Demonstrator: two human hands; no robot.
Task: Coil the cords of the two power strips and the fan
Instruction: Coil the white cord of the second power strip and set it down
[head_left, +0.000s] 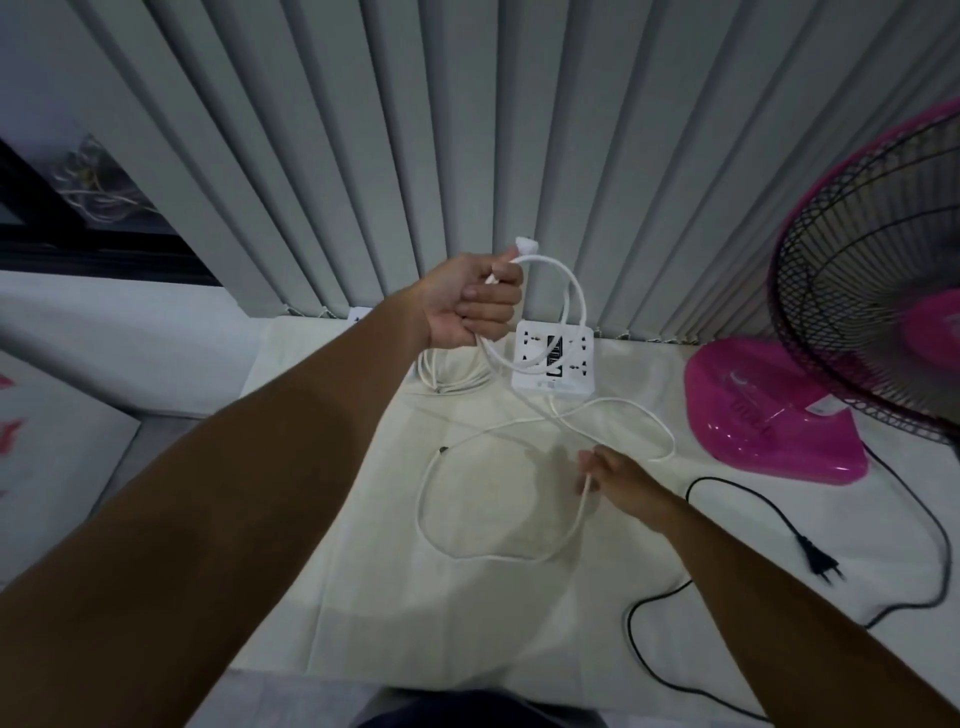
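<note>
My left hand (475, 304) is raised above the cloth and grips the white cord (571, 291) near its plug (525, 244), with one loop hanging from the fist. That cord runs down to a square white power strip (551, 364) lying on the cloth. My right hand (613, 478) pinches the same cord lower down, where it lies in a wide loop (431, 499). A second bundle of white cord (452, 376) lies left of the strip, partly behind my left hand. The pink fan (857, 312) stands at the right, its black cord (748, 499) and plug (823, 564) loose on the cloth.
A cream cloth (363, 571) covers the work surface. Grey vertical blinds (363, 130) hang close behind it. A dark window frame (78, 228) is at the far left. The fan's pink base (769, 415) takes up the right side, and its black cord trails toward the front edge.
</note>
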